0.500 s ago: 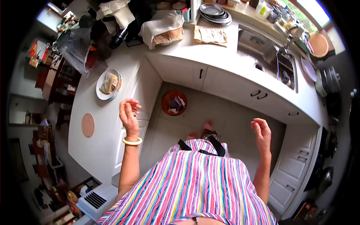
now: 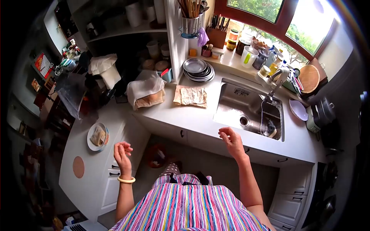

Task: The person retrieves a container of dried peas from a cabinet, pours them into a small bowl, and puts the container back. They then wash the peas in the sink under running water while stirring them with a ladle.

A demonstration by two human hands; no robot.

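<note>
My left hand (image 2: 123, 154) hangs in the air beside the left counter's edge, its fingers loosely bent and apart, with nothing in it. A cream bangle (image 2: 126, 180) circles that wrist. Closest to it is a white plate (image 2: 92, 138) with a folded cloth (image 2: 98, 135) lying on it. My right hand (image 2: 232, 143) is raised near the front edge of the sink counter, empty, fingers partly stretched. Beyond it lies the steel sink (image 2: 227, 111), with a black-and-white item (image 2: 271, 129) in its right part. A folded tan cloth (image 2: 190, 96) rests on the counter left of the sink.
Metal plates (image 2: 198, 71) are stacked behind the tan cloth. A white cloth (image 2: 145, 88) covers something on the corner counter. A purple bowl (image 2: 298, 109) stands right of the sink. A pink round mat (image 2: 78, 167) lies on the left counter. A red bin (image 2: 154, 156) sits on the floor.
My view has lifted and turned toward the sink and window. My right hand has come up and inward toward the sink counter. My left hand stays empty beside the left counter.
</note>
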